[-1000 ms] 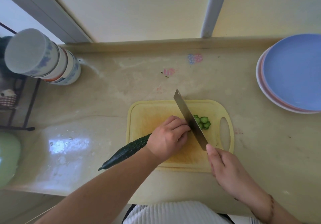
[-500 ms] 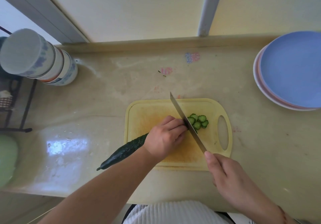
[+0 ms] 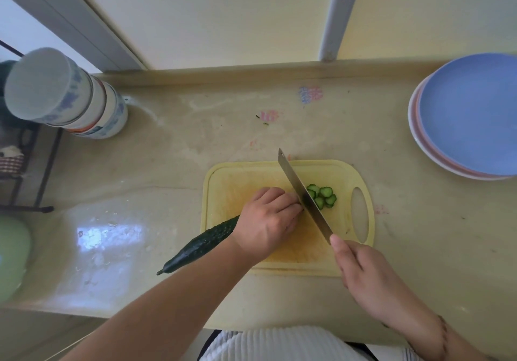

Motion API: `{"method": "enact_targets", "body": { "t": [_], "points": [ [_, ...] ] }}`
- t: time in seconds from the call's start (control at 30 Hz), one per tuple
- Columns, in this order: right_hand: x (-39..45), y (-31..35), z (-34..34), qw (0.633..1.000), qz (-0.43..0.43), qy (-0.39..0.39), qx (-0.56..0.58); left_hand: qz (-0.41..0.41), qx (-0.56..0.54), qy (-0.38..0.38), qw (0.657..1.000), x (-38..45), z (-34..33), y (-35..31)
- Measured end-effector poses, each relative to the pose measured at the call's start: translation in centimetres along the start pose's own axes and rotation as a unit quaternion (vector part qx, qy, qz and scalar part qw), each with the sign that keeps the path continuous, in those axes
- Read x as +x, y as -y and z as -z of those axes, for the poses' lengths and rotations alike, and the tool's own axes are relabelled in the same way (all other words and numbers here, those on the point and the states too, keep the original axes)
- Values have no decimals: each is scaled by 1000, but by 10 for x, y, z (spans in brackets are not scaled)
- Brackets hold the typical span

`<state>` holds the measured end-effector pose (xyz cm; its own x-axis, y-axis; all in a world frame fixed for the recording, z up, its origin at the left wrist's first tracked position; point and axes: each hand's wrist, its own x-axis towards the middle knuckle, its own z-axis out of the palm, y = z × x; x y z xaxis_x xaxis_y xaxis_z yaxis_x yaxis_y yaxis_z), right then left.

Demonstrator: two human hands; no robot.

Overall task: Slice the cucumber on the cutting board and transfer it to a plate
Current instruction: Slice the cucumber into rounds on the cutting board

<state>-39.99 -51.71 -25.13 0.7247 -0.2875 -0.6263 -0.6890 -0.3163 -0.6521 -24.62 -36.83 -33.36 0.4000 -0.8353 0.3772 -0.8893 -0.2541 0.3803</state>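
Yellow board [image 3: 237,181] sits on the shiny counter [image 3: 167,164]; left hand [image 3: 265,220] grips the cucumber [image 3: 204,243], right hand [image 3: 361,268] grips the knife [image 3: 302,192].

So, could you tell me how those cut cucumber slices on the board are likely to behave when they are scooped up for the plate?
The cucumber slices look thin and freshly cut, so they are probably light, wet and a little slippery. They overlap in a loose pile beside the knife, so a push would likely scatter them. Being flat, they should slide across the yellow cutting board, not roll.
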Motion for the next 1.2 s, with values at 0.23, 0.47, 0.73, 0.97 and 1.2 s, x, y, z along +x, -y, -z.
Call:
{"method": "enact_targets", "body": {
  "t": [0.23, 0.47, 0.73, 0.97, 1.2],
  "points": [
    [-16, 5, -1, 1000, 12, -9, 7, -5, 2, -5, 1000, -1, 2, 2],
    [-15, 6, -1, 1000, 2, 9, 7, 4, -5, -18, 1000, -2, 0, 0],
    [6, 6, -3, 1000, 1, 16, 3, 10, -10, -11, 1000, -2, 1, 0],
    [1, 4, -2, 1000, 2, 7, -4, 7, -24, 0, 1000, -7, 4, 4],
    [-11, 7, 0, 1000, 17, 4, 3, 8, -23, -9, 1000, -6, 3, 3]
  ]
}}
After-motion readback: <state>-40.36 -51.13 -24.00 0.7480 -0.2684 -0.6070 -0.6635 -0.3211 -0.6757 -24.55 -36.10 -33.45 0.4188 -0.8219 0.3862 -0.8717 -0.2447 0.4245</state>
